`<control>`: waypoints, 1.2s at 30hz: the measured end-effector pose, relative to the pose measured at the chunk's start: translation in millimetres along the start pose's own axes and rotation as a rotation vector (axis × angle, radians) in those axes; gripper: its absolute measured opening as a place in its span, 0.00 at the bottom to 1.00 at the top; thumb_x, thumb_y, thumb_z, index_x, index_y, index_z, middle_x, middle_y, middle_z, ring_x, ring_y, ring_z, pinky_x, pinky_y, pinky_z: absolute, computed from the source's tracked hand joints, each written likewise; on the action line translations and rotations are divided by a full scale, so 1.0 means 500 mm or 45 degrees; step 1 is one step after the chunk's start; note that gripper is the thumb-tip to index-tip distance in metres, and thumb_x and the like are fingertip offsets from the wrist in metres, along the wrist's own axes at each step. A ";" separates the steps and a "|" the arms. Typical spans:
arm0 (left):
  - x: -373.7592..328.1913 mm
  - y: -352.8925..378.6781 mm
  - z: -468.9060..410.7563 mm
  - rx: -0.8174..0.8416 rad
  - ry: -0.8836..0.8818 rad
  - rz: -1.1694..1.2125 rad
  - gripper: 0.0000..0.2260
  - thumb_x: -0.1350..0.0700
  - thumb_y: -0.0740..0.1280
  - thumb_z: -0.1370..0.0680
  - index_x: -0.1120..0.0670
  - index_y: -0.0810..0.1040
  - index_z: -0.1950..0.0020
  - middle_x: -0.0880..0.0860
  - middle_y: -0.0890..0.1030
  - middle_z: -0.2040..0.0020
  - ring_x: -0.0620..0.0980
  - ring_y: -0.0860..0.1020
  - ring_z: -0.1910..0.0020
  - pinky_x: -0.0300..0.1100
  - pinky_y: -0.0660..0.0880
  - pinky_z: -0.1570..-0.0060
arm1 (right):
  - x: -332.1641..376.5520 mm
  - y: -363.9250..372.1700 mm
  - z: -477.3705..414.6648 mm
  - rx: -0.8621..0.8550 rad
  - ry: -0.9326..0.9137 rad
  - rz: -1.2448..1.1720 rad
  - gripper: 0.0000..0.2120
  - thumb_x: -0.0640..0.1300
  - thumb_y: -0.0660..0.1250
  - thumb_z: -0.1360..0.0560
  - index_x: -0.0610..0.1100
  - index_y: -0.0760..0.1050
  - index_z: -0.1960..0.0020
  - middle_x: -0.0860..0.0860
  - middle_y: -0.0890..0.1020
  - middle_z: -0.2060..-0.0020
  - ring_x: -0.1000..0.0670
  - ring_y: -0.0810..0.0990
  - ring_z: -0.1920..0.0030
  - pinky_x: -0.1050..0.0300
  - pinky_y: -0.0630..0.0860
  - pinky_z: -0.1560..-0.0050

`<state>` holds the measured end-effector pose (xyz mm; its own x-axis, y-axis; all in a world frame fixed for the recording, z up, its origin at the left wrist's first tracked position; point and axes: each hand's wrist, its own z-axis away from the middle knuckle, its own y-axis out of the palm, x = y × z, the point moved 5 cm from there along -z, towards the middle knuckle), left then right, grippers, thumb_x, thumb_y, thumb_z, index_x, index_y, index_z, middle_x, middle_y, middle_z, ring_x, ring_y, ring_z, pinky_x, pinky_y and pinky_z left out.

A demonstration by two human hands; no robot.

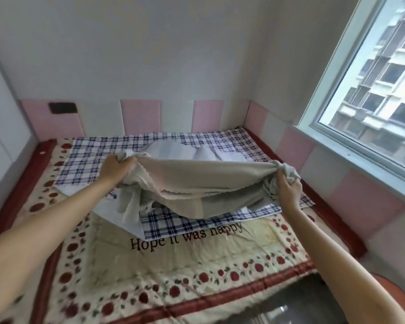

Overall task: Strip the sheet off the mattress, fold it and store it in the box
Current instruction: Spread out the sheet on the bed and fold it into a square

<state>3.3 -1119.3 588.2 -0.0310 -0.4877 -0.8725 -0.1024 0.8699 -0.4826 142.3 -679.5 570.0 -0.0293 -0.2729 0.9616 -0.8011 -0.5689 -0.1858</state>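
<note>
A grey-beige sheet (197, 181) hangs bunched between my two hands above the middle of the bed. My left hand (116, 168) grips its gathered left end. My right hand (288, 185) grips the gathered right end. The sheet sags in the middle, and loose folds trail down under my left hand. Under it lies a blue-and-white checked sheet (89, 157), spread over the far half of the mattress with its white underside turned up at the near edge. No box is in view.
A cream quilted mattress pad (173, 265) with red rose borders and the words "Hope it was happy" covers the bed. Pink and white padded panels (139, 115) line the walls. A window (384, 78) is on the right, a white wardrobe (0, 127) on the left.
</note>
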 end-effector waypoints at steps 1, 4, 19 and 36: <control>0.012 -0.002 0.025 0.052 -0.019 -0.061 0.17 0.45 0.64 0.30 0.59 0.72 0.64 0.57 0.75 0.62 0.55 0.73 0.58 0.45 0.65 0.64 | -0.015 -0.014 0.017 -0.021 0.030 0.041 0.16 0.55 0.65 0.23 0.41 0.76 0.51 0.47 0.78 0.56 0.48 0.77 0.55 0.59 0.69 0.59; 0.047 0.019 0.083 0.320 -0.026 -0.305 0.20 0.41 0.60 0.34 0.58 0.69 0.68 0.59 0.73 0.65 0.53 0.70 0.64 0.45 0.63 0.66 | -0.060 -0.044 0.041 -0.073 0.074 0.399 0.20 0.56 0.63 0.23 0.40 0.76 0.62 0.41 0.77 0.49 0.43 0.73 0.45 0.55 0.67 0.50; 0.237 0.167 0.403 1.320 -0.325 -1.179 0.38 0.32 0.62 0.39 0.57 0.73 0.38 0.56 0.76 0.43 0.51 0.75 0.50 0.45 0.72 0.45 | -0.267 -0.139 0.240 1.314 0.509 0.950 0.17 0.52 0.70 0.28 0.38 0.75 0.52 0.45 0.80 0.61 0.49 0.80 0.62 0.55 0.79 0.58; 0.202 0.178 0.491 1.338 -0.721 -0.813 0.12 0.52 0.60 0.20 0.55 0.73 0.61 0.52 0.73 0.66 0.45 0.72 0.68 0.32 0.71 0.74 | -0.301 -0.191 0.291 1.824 1.076 1.103 0.18 0.55 0.67 0.26 0.39 0.80 0.52 0.44 0.84 0.58 0.49 0.82 0.60 0.58 0.79 0.55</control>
<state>235.2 -1072.6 438.3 0.1723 -0.9489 -0.2645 0.8653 0.2741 -0.4198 310.2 -697.1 413.5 -0.7078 -0.6528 0.2699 0.6260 -0.7567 -0.1884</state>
